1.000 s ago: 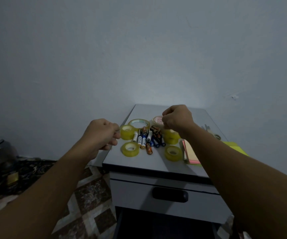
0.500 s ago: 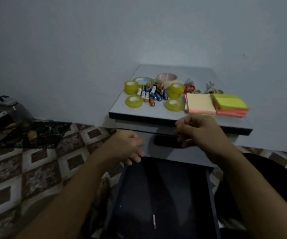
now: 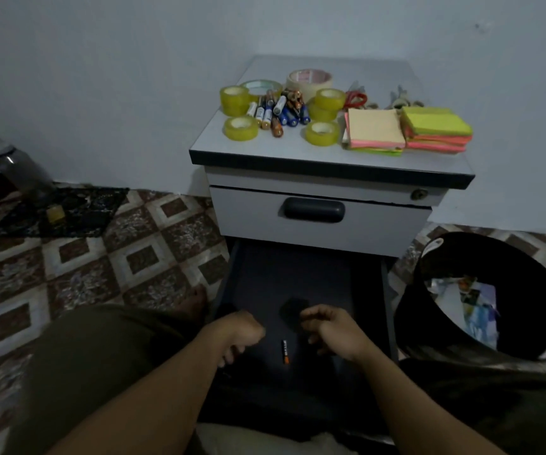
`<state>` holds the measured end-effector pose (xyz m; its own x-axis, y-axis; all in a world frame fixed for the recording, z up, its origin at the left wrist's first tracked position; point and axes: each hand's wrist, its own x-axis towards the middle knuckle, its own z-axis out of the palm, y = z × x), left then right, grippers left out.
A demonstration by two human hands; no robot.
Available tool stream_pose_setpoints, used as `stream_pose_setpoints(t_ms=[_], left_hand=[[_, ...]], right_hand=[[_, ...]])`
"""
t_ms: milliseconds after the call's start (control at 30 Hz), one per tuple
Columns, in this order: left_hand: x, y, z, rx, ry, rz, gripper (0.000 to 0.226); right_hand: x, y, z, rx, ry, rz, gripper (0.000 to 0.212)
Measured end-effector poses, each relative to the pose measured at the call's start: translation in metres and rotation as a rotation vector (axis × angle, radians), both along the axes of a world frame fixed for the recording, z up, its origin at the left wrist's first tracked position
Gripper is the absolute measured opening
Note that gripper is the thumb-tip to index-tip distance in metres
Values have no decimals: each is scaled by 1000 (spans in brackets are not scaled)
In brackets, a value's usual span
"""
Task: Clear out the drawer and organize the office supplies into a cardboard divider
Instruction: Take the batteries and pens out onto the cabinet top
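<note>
The lower drawer [image 3: 301, 274] of a grey cabinet [image 3: 327, 162] is pulled out, dark inside. One small battery [image 3: 285, 351] lies on its floor beside a dark blurry patch [image 3: 293, 315]. My left hand [image 3: 238, 336] and my right hand [image 3: 330, 330] hover over the drawer on either side of the battery, fingers loosely curled, holding nothing. On the cabinet top sit several yellow tape rolls [image 3: 241, 127], a pile of batteries [image 3: 279, 111], a wide tape roll [image 3: 309, 78] and sticky note stacks [image 3: 373, 133]. No cardboard divider is in view.
The upper drawer [image 3: 314, 221] is closed. A black waste bin [image 3: 494, 297] with paper scraps stands to the right of the open drawer. A dark pot [image 3: 5, 165] and black cloth lie on the patterned floor at left. My knees flank the drawer.
Both hands came down from the cabinet top, past the upper drawer's front, into the open lower drawer. The view tilted downward with them.
</note>
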<state>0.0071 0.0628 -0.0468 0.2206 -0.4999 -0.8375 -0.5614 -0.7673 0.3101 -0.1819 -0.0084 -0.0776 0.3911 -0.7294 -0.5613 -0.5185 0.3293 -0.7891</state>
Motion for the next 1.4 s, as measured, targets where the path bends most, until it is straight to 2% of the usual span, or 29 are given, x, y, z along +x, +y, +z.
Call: stream_pose_setpoints(t_ms=[233,400,467,567,667,800,867,967,1100,1233,1400], left_hand=[[-6,3,-23,71,-136,-290,52],[-4,4,-27,64,-109,-321,49],[-2,4,-32,75,-27,-238,36],[0,5,-39,93,200,82,32],[6,2,-42,-22,192,263,29],[8,5,-44,66,190,237,30],[3,5,-48,90,208,219,28],[-7,3,-55,65,257,238,25],[-14,3,-56,43,301,264,24],[-14,3,-54,24,393,348,27],[-12,2,-58,-1,447,388,35]], right_hand=[[6,7,-23,88,55,80,21],[10,11,-33,120,62,97,21],[11,11,-33,130,48,86,21],[11,10,-33,151,22,50,22],[7,8,-33,157,13,17,25],[2,8,-33,142,99,15,29],[-1,12,-29,170,159,60,25],[-4,20,-20,244,189,125,26],[-2,21,-21,237,204,201,24],[-1,21,-33,321,155,113,30],[-1,22,-37,338,65,7,26]])
